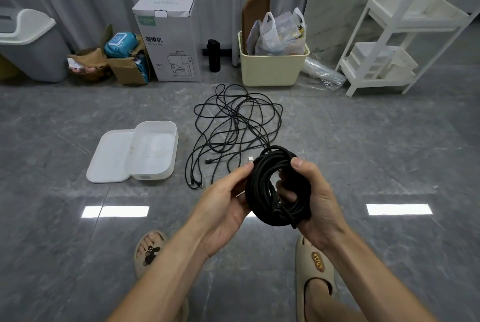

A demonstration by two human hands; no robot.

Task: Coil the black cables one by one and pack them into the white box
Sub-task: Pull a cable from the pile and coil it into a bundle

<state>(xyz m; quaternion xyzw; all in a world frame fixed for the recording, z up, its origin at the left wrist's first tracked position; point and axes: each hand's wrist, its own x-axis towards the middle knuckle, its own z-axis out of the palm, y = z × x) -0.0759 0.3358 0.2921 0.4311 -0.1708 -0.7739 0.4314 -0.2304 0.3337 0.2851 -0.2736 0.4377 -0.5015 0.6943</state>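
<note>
I have the coiled cable (278,186) pinned between both hands, held out above the floor between my feet. My right hand (315,197) is wrapped around the coil's right side, thumb over the top edge and fingers curled through the centre hole, so the loops stay stacked and cannot spring apart. My left hand (226,199) grips the opposite side, thumb pressed on the rim, which I judge is there to steady the bundle while the last turn settles. A plug end shows against the inner loops near my right fingers; whether it is tucked or merely lying there I cannot tell.

Just beyond the grip, and a little to its left, the loose cables (233,127) lie in a tangled spread on the grey floor (78,256), their connector ends trailing back toward my hands. They sit within reach because they come next.

Further left of the grip, the white box (155,150) stands open with nothing visible inside, its lid (109,160) lying flat and touching its left side, ready to take this coil. I judge the first coil is about finished and the move needed is a carry leftward without loosening the loops.

Well beyond, a cardboard carton (168,38) and a cream bin (272,67) stand along the curtain.
</note>
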